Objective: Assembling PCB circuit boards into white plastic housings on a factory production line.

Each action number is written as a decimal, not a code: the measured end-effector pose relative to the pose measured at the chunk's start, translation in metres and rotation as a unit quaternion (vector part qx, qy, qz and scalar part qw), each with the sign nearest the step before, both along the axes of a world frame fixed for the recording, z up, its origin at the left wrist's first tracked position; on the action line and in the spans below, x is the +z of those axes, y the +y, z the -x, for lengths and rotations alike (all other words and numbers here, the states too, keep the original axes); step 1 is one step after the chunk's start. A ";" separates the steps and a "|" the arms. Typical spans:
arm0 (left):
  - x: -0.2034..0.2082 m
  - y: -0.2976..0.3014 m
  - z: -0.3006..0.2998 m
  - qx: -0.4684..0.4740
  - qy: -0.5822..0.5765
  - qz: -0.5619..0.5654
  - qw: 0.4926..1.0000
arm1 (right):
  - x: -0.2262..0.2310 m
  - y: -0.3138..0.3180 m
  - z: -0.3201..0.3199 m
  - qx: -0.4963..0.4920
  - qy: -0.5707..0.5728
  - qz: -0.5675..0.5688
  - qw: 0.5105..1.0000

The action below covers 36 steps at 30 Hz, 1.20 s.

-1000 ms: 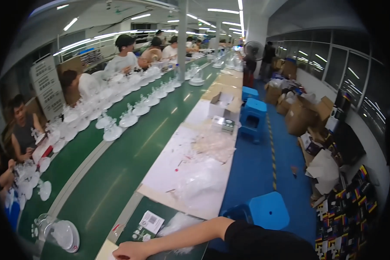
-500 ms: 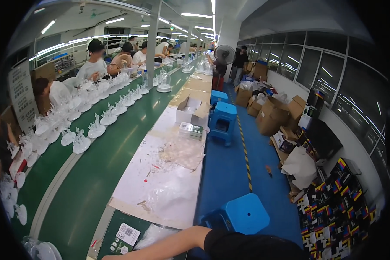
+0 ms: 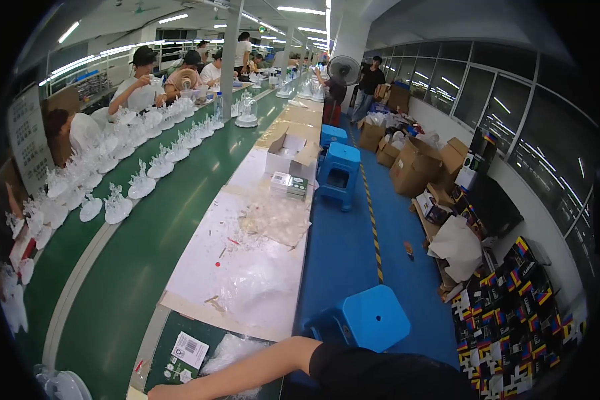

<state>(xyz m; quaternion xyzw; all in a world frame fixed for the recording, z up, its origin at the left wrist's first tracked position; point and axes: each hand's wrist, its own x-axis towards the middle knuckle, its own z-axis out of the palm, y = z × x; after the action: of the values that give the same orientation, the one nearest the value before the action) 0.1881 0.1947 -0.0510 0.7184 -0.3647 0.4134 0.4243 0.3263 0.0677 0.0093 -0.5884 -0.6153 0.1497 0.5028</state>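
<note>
My right arm, in a black sleeve, comes in at the bottom right, and its forearm crosses toward the lower left. Only the edge of my right hand [image 3: 157, 393] shows at the lower border; its fingers are cut off. It is nearest to a small pale yellow piece [image 3: 136, 394], and I cannot tell whether it grips this. Just above the forearm lie a white and green printed box [image 3: 185, 355] and a crumpled clear plastic bag [image 3: 232, 353] on a dark green surface. Clear domed parts [image 3: 63, 383] stand at the lower left. My left hand is out of view.
Rows of clear ornaments on round bases [image 3: 118, 208] stand along a green conveyor [image 3: 137, 250]. A white worktop [image 3: 203, 267] holds scraps, plastic sheets and an open carton [image 3: 288, 152]. Blue stools [image 3: 375, 320] stand on the right. People work across the line.
The view has shifted slightly, and my right hand appears a little farther left, beside the pale yellow piece. Across the conveyor, a seated person has raised a hand holding a clear item.
</note>
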 end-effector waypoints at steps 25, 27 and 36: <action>0.047 -0.042 0.024 0.314 0.466 0.310 0.767 | 0.001 0.005 0.001 0.010 0.013 0.036 0.999; 0.038 -0.040 0.023 0.331 0.478 0.301 0.756 | -0.001 0.005 0.000 0.007 0.017 0.040 0.999; 0.021 -0.031 0.026 0.334 0.463 0.291 0.768 | -0.005 0.005 -0.002 0.015 0.019 0.036 0.999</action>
<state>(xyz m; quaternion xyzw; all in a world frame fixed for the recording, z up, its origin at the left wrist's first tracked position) 0.1624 0.1633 -0.0296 0.7414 0.2762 0.2323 0.5657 0.3279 0.0731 0.0040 -0.5942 -0.6083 0.1904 0.4906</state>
